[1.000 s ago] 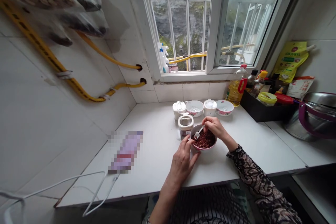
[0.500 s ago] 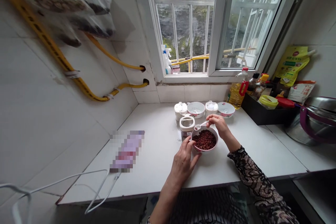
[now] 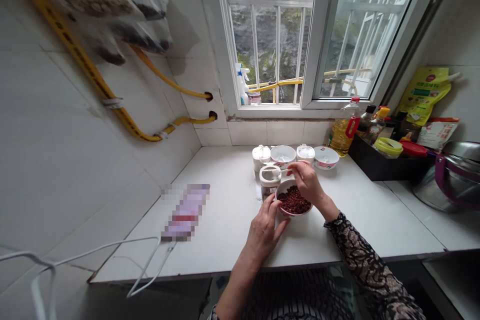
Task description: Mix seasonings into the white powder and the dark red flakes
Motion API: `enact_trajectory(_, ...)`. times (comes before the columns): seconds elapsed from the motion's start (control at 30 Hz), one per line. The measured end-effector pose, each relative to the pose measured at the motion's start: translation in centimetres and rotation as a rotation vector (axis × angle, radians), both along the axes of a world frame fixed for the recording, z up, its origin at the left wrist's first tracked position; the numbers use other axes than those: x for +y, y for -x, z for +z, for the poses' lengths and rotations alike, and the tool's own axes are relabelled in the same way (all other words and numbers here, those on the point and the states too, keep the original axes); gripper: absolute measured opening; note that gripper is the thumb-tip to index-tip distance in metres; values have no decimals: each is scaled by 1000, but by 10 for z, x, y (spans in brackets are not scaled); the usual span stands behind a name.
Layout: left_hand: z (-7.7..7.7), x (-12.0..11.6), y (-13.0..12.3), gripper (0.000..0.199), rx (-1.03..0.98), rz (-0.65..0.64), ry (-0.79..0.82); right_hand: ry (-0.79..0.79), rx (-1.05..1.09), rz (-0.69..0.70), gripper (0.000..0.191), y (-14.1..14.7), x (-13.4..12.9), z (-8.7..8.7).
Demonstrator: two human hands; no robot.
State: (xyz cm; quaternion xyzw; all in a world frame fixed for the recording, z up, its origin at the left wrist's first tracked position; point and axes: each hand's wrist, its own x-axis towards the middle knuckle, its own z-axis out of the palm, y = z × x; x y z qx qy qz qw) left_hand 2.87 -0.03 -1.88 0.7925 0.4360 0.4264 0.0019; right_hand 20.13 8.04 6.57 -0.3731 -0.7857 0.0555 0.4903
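Observation:
My left hand (image 3: 264,226) grips the near left side of a white bowl (image 3: 278,191) with a pink pattern. Dark red peppercorn-like bits (image 3: 295,201) fill much of the bowl. Pinched in my right hand (image 3: 305,180) is a small white spoon (image 3: 282,171), its head over the mouth of an open jar (image 3: 270,180) with a white rim. That jar stands just behind and left of the bowl. Whether the spoon holds anything is too small to tell.
Behind are two white lidded jars (image 3: 261,158), (image 3: 305,153) and two white bowls (image 3: 283,155), (image 3: 326,158). An oil bottle (image 3: 342,130) and a black condiment box (image 3: 369,160) stand right, near a steel pot (image 3: 437,185). A blurred purple item (image 3: 187,212) and white cable (image 3: 144,280) lie left.
My right hand has moved a little left, carrying the spoon from above the bowl's rim to the open jar's mouth. My left hand stays on the bowl. The view has shifted slightly.

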Motion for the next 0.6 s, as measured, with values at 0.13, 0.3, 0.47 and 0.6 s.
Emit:
enact_trajectory(0.13,1,0,-1,47,13,9,15,136,84,-69,19,-16,1,2)
enact_trajectory(0.3,2,0,-1,48,4,-7,30,314,-84,24,19,-11,2,-7)
enact_trajectory(0.47,3,0,-1,46,3,-11,37,601,108,81,18,-6,2,-9)
enact_trajectory(0.6,3,-1,0,46,-9,-19,34,698,250,48,18,-11,4,-8)
